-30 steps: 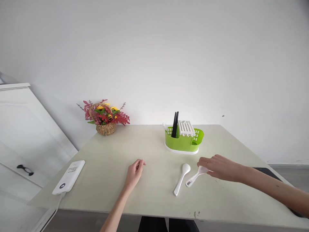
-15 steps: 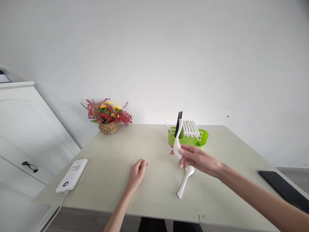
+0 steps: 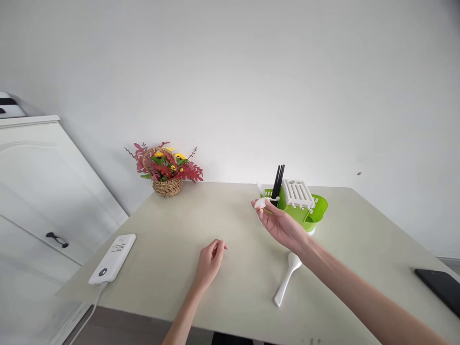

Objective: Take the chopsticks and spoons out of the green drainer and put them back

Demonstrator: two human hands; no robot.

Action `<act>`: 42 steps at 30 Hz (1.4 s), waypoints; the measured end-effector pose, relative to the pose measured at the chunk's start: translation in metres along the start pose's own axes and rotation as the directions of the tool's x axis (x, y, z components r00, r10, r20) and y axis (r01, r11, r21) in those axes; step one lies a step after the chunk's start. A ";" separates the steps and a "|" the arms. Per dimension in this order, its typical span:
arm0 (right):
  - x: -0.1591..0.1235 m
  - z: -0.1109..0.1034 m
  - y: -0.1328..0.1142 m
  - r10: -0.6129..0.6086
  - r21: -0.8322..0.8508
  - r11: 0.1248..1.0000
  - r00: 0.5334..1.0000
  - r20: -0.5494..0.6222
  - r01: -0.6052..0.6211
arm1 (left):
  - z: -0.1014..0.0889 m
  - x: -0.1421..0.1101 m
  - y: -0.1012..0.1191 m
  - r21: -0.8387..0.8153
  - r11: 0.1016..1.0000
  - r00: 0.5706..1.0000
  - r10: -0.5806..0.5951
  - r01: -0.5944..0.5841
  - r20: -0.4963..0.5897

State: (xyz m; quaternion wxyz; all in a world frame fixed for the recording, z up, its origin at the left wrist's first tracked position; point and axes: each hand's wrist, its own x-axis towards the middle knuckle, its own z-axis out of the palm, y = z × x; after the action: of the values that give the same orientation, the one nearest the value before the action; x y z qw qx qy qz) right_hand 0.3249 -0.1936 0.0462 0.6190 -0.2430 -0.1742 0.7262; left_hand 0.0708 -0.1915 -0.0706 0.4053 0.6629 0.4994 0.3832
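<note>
And the right fingers (image 3: 265, 219) pinch a soup spoon (image 3: 259, 203) by its bowl, chopsticks (image 3: 278, 178) already in the green caddy (image 3: 301, 217) just beyond them, a second spoon (image 3: 285, 283) lying below on the counter (image 3: 161, 273), left hand (image 3: 209, 260) curled, seemingly empty.

A wicker basket (image 3: 167, 188) of red and yellow flowers (image 3: 166, 167) stands on a pale table (image 3: 168, 235), back left, by a grey wall (image 3: 230, 91). Nearer, a white power bank (image 3: 113, 258) trails its cable (image 3: 94, 306) over the edge. Left is a white cabinet (image 3: 39, 177) with a dark handle (image 3: 56, 240); far right lies a flat black device (image 3: 440, 288).
</note>
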 end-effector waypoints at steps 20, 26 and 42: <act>0.045 0.002 0.013 -0.011 0.484 0.869 0.981 -0.194 0.105 | 0.000 -0.001 0.004 -0.004 0.997 0.997 -0.076 0.076 0.028; 0.057 0.001 0.012 -0.020 0.491 0.861 0.974 -0.228 0.133 | 0.001 -0.001 0.003 -0.017 0.997 0.997 -0.080 0.080 0.018; -0.018 -0.039 -0.004 0.038 -0.023 0.999 0.994 -0.107 -0.041 | 0.002 0.001 0.000 -0.016 1.000 1.000 -0.017 0.017 -0.011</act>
State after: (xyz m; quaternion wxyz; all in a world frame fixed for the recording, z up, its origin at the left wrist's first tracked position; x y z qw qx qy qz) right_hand 0.3524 -0.2124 0.0189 0.6097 -0.2926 -0.1454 0.7221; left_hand 0.0727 -0.1906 -0.0713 0.4110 0.6532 0.5043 0.3875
